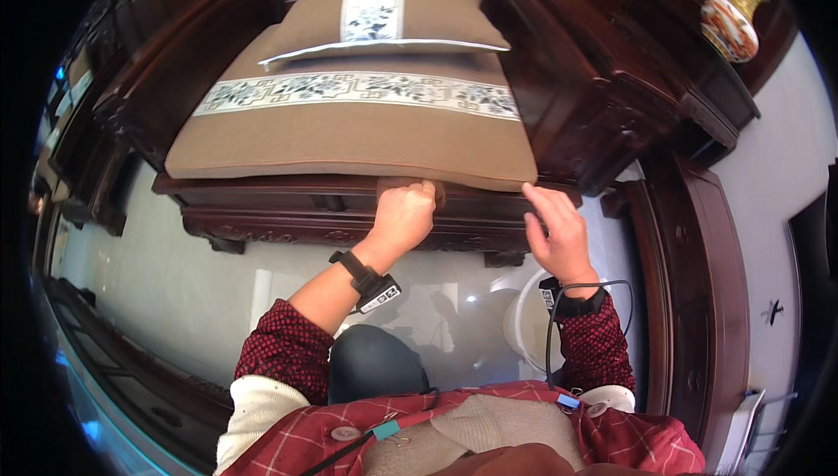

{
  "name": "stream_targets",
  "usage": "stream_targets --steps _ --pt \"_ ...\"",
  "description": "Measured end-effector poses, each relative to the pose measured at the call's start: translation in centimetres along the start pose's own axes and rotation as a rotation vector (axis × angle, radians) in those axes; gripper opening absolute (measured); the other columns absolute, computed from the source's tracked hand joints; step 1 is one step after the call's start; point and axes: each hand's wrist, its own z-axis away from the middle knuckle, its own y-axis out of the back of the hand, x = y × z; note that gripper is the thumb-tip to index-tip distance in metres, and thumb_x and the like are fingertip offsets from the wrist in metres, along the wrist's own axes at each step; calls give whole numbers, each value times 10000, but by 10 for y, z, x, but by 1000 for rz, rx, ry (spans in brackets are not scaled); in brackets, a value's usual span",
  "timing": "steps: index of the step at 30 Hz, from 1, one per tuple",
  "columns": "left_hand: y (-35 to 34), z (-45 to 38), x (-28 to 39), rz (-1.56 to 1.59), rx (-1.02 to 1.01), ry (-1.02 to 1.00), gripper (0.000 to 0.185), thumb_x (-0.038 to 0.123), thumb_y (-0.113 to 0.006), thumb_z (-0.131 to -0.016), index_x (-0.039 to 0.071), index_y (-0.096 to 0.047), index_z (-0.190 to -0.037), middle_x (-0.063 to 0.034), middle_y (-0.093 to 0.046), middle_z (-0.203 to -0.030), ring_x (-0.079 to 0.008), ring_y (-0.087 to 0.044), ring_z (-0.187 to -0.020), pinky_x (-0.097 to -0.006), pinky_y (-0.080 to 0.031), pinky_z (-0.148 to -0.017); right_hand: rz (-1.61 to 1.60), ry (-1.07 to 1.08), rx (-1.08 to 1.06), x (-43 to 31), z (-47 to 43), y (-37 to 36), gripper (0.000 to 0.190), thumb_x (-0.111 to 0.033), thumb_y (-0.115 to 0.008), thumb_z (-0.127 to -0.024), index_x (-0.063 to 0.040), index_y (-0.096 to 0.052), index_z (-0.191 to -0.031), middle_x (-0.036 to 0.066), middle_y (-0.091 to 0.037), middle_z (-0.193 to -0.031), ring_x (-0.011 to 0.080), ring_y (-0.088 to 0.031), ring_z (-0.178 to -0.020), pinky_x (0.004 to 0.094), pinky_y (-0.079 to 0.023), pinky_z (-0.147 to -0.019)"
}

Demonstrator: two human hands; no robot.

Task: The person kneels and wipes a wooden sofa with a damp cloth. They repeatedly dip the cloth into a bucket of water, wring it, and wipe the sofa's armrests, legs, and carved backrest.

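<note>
A brown seat cushion (353,138) with a white floral band lies on a dark carved wooden armchair (327,199). My left hand (406,211) is bunched at the seat's front rail, just below the cushion's front edge; a bit of brown material shows around its fingers, and what it grips is hard to make out. My right hand (556,227) has its fingers apart, with the fingertips at the cushion's front right corner. Farther back, a matching brown pillow (438,14) with a white floral strip rests on the cushion.
A pale round bucket (524,319) stands on the glossy floor, partly behind my right wrist. At the right are a dark wooden cabinet (713,279) and a colourful porcelain vase (733,24) on a side table. A glass-edged wooden table (131,378) lies at lower left.
</note>
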Motion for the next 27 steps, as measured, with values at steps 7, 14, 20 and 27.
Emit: stream_targets --steps 7,14,20,27 --pt "-39 -29 53 14 -35 -51 100 68 -571 -762 97 -639 -828 -117 -650 -676 -284 -658 -627 -402 -521 -569 32 -188 260 31 24 43 395 81 -623 -766 -27 -648 -1145 105 -686 -827 230 -659 -715 306 -543 -634" --pt "-80 -58 114 30 -11 -75 99 82 -578 -750 84 -640 -827 -125 -669 -701 -296 -671 -635 -412 -536 -574 -2 -208 139 46 66 66 264 60 -601 -810 -16 -684 -1048 108 -682 -743 202 -651 -636 286 -503 -581" --pt "-117 -79 159 -29 48 -12 65 58 -606 -711 27 -651 -747 -149 -657 -656 -301 -671 -608 -409 -541 -556 -121 -308 198 63 111 86 220 46 -615 -784 -34 -699 -972 110 -658 -709 254 -644 -634 335 -508 -586" --pt "-149 -99 219 95 -99 -112 107 71 -616 -731 65 -692 -806 -170 -672 -714 -331 -678 -695 -438 -539 -624 -180 -264 142 74 138 104 172 20 -625 -788 -29 -702 -934 129 -661 -712 284 -646 -636 361 -512 -598"
